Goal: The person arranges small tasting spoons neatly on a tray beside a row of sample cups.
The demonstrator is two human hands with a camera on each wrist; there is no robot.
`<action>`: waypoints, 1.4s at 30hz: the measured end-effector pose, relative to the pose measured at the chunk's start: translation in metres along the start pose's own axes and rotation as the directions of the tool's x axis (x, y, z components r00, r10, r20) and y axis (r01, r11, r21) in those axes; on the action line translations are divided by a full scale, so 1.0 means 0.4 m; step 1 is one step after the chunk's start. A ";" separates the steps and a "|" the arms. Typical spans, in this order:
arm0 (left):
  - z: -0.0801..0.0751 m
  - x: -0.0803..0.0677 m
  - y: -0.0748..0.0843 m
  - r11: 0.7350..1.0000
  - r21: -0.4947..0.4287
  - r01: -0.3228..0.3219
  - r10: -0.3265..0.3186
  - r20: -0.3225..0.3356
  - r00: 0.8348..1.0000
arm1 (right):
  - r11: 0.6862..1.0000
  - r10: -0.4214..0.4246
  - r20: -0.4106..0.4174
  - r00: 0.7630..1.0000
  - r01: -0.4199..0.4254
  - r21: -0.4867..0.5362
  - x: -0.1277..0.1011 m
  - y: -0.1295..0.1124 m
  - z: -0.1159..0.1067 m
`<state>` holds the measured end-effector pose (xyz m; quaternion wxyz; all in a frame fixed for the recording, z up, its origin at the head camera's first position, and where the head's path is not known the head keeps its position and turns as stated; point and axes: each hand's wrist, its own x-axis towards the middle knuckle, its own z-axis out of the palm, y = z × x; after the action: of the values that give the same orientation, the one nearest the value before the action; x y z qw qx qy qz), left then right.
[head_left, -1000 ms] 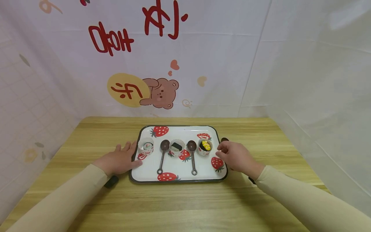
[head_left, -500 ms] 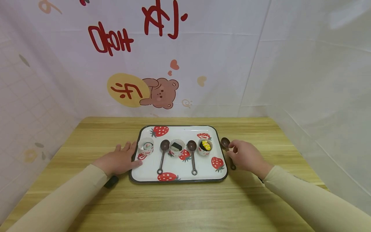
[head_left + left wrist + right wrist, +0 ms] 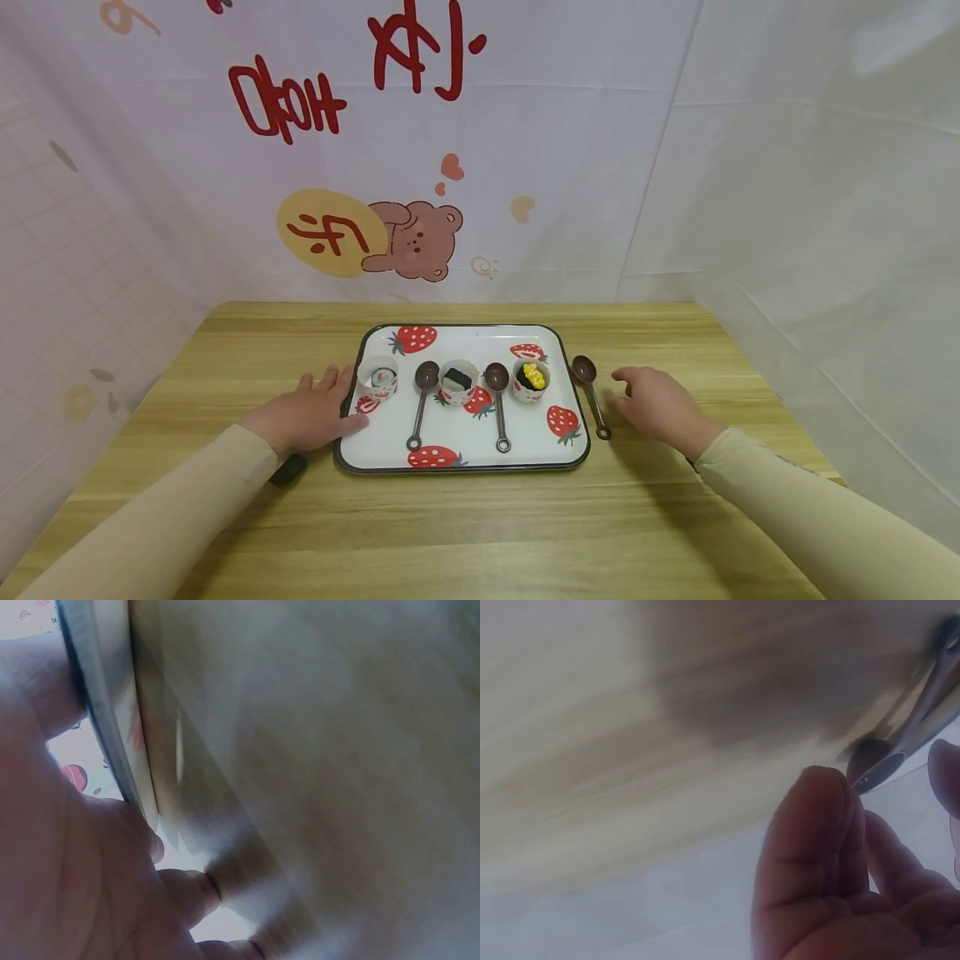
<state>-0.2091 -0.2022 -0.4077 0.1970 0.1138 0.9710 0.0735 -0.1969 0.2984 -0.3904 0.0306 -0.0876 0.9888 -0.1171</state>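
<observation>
My left hand [image 3: 306, 414] rests at the left end of a white strawberry-print tray [image 3: 457, 437]; its thumb lies over the rim and the fingers spread on the table outside. In the left wrist view the tray's side wall [image 3: 112, 712] runs between thumb and fingers. Just beyond the tray's right edge lies a brown long-handled spoon [image 3: 584, 369]. To the right of that spoon is my right hand [image 3: 660, 408], fingers loosely bent and holding nothing. The right wrist view shows its fingers [image 3: 802, 847] overlapping the spoon's bowl [image 3: 880, 771].
Three paper cups stand on the tray: one with a sushi roll [image 3: 383, 379], one with a black-and-white rice piece [image 3: 457, 380], one with a yellow-topped piece [image 3: 533, 377]. Two similar spoons, a left spoon [image 3: 426, 377] and a right spoon [image 3: 497, 378], lie between them. Cloth walls [image 3: 555, 167] surround the table.
My right hand has drawn off to the right, away from the tray's edge and the outer spoon, which now shows in full. The left hand and the things on the tray stay put.
</observation>
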 end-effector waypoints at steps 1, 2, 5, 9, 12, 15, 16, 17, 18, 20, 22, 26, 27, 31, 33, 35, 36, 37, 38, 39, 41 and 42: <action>0.000 0.000 0.000 1.000 0.000 -0.001 0.001 -0.001 1.000 | 1.000 0.001 0.007 1.000 -0.001 -0.004 0.000 0.003 0.001; -0.001 -0.001 0.000 1.000 0.000 -0.002 0.002 -0.001 1.000 | 1.000 0.002 0.012 1.000 -0.002 -0.007 -0.001 0.004 0.001; -0.001 -0.002 0.000 1.000 0.000 -0.005 0.005 -0.003 1.000 | 1.000 0.001 0.037 0.999 0.000 -0.013 -0.004 0.005 -0.002; -0.002 -0.002 0.000 1.000 0.001 -0.008 0.008 -0.006 1.000 | 0.999 -0.002 0.061 0.998 0.004 -0.035 -0.010 0.002 -0.005; -0.001 -0.002 0.000 1.000 0.001 -0.007 0.007 -0.004 1.000 | 0.999 -0.008 0.070 0.998 0.011 -0.053 -0.010 0.004 -0.001; -0.001 0.000 -0.001 1.000 0.003 -0.003 0.003 0.000 1.000 | 0.997 -0.015 0.074 0.997 0.020 -0.068 -0.010 0.006 0.004; 0.000 0.000 -0.001 1.000 0.004 -0.001 0.001 0.002 1.000 | 0.997 -0.016 0.075 0.997 0.022 -0.070 -0.010 0.007 0.005; 0.000 0.001 -0.002 1.000 0.004 0.001 -0.001 0.004 1.000 | 0.997 -0.018 0.077 0.997 0.023 -0.071 -0.011 0.007 0.006; 0.000 0.001 -0.002 1.000 0.005 0.001 -0.001 0.004 1.000 | 0.997 -0.018 0.079 0.997 0.023 -0.070 -0.011 0.007 0.006; 0.001 0.001 -0.002 1.000 0.008 0.000 0.000 0.005 1.000 | 0.998 -0.017 0.083 0.996 0.022 -0.064 -0.012 0.007 0.008; 0.001 0.001 -0.002 1.000 0.008 -0.003 0.003 0.004 1.000 | 0.998 -0.017 0.087 0.996 0.022 -0.060 -0.013 0.007 0.009; 0.001 0.000 -0.002 1.000 0.004 -0.008 0.008 0.002 1.000 | 0.998 -0.011 0.105 0.994 0.016 -0.054 -0.016 0.010 0.012; 0.000 -0.001 -0.002 1.000 0.003 -0.008 0.008 0.001 1.000 | 0.999 -0.009 0.109 0.994 0.014 -0.051 -0.016 0.010 0.013; 0.000 -0.001 -0.001 1.000 -0.001 -0.005 0.005 0.001 1.000 | 0.998 -0.021 0.115 0.993 0.027 -0.057 -0.017 0.012 0.019; 0.000 -0.001 0.000 1.000 -0.002 -0.005 0.005 0.000 1.000 | 0.997 -0.037 0.107 0.994 0.044 -0.066 -0.017 0.013 0.022; -0.001 -0.001 0.001 1.000 -0.005 -0.005 0.005 0.000 1.000 | 0.996 -0.051 0.100 0.994 0.058 -0.070 -0.017 0.013 0.025; -0.001 -0.002 0.001 1.000 -0.005 -0.006 0.006 -0.001 1.000 | 0.995 -0.057 0.096 0.994 0.064 -0.072 -0.017 0.013 0.026; -0.001 -0.002 0.001 1.000 -0.005 -0.005 0.005 0.000 1.000 | 0.995 -0.060 0.092 0.994 0.067 -0.072 -0.018 0.013 0.027; -0.002 -0.002 0.001 1.000 -0.006 -0.005 0.005 0.000 1.000 | 0.995 -0.064 0.088 0.994 0.070 -0.071 -0.018 0.013 0.026; -0.002 -0.001 0.001 1.000 -0.005 -0.006 0.006 0.000 1.000 | 0.995 -0.065 0.087 0.994 0.071 -0.070 -0.018 0.013 0.026; 0.000 0.000 0.000 1.000 -0.004 -0.006 0.006 0.001 1.000 | 0.995 -0.068 0.087 0.994 0.074 -0.069 -0.019 0.012 0.025; 0.000 0.000 -0.001 1.000 -0.003 -0.007 0.007 0.001 1.000 | 0.995 -0.069 0.087 0.994 0.075 -0.071 -0.020 0.011 0.025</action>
<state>-0.2093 -0.2025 -0.4080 0.1975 0.1167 0.9704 0.0755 -0.1891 0.3020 -0.4007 0.0647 -0.1293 0.9865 -0.0776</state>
